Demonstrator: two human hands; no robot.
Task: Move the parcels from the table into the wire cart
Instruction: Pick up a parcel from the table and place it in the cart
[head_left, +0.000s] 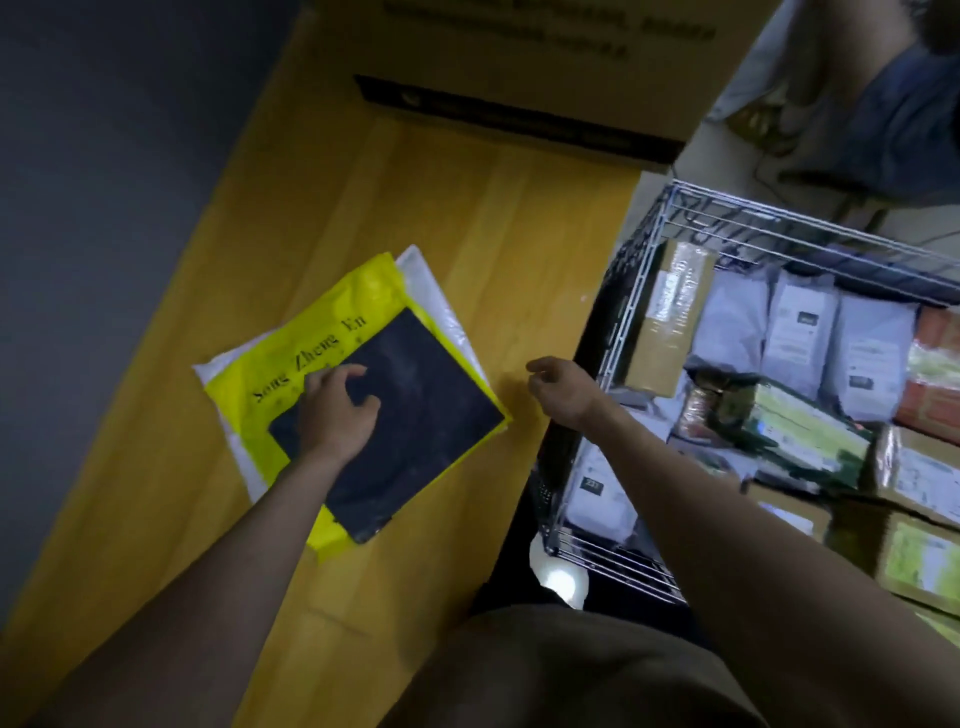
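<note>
A flat black parcel (415, 415) lies on top of a yellow mailer (332, 322) with black lettering, and a white plastic mailer (431, 296) sticks out beneath both, all on the wooden table (467, 218). My left hand (337, 410) hovers over or touches the black parcel's left part, fingers loosely curled, holding nothing. My right hand (561, 387) hangs empty above the table's right edge, fingers relaxed, between the stack and the wire cart (644, 260). The cart stands to the right and holds several parcels.
A large cardboard box (519, 67) sits at the table's far end. Inside the cart are a brown taped box (670, 317), grey mailers (800, 332) and green-labelled boxes (810, 431). A dark wall runs along the table's left side.
</note>
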